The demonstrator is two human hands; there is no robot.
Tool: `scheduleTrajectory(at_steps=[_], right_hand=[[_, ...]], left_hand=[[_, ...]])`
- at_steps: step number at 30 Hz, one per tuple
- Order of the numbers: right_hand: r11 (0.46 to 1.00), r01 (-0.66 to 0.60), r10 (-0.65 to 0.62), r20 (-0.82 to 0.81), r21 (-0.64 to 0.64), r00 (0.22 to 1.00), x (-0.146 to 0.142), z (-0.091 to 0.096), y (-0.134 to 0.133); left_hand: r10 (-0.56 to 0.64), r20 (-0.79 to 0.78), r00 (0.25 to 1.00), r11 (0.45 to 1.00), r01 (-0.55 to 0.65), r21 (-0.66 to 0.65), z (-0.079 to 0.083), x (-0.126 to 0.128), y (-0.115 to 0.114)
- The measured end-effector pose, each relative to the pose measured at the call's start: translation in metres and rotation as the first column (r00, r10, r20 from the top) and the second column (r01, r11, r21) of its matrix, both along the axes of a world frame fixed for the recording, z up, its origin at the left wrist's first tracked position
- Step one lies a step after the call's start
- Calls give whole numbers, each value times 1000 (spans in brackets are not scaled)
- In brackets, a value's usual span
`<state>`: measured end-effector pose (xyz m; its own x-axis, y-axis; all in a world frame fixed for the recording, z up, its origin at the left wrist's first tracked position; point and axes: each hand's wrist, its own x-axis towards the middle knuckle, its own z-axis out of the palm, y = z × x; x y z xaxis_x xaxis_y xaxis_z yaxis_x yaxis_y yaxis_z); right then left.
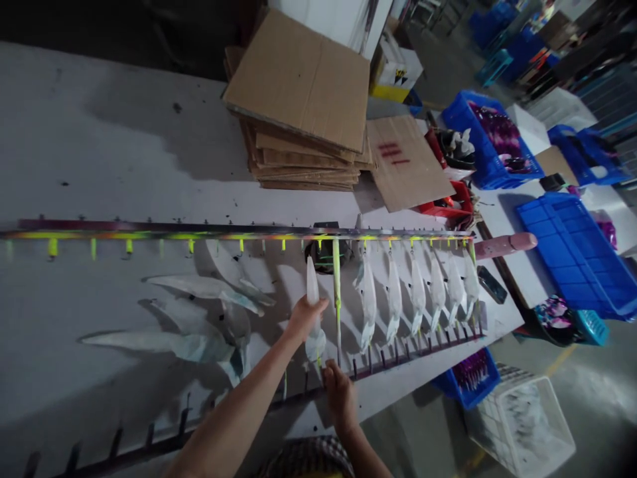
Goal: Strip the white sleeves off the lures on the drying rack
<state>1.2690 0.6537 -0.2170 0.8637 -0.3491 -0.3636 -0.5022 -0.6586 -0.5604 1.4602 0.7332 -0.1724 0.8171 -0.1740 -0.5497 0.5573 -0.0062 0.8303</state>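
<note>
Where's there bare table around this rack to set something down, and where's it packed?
The table is barest left of the cardboard stack, beyond the upper bar. A smaller, shadowed patch lies lower left, between the loose white pieces and the lower bar. It's crowded right of the left hand, where hanging white pieces line up close together.
</note>
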Motion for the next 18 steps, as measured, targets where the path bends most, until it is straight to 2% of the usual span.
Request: scheduleTrajectory(at_steps=[3, 7, 14, 18], right_hand=[[996, 49, -53, 43, 73, 998, -1, -6, 0], [989, 81, -90, 71, 124, 993, -1, -7, 1], [991, 84, -95, 99, 109, 991, -2, -10, 1], [994, 66, -78, 137, 89, 988, -2, -7, 2]], left_hand=[[-78, 32, 996, 996, 77, 47, -3, 11, 0], [-128, 38, 991, 991, 127, 29, -1, 18, -3], [-113, 92, 989, 994, 113, 2, -1, 17, 0], [-168, 18, 986, 986, 168, 18, 1, 18, 0]])
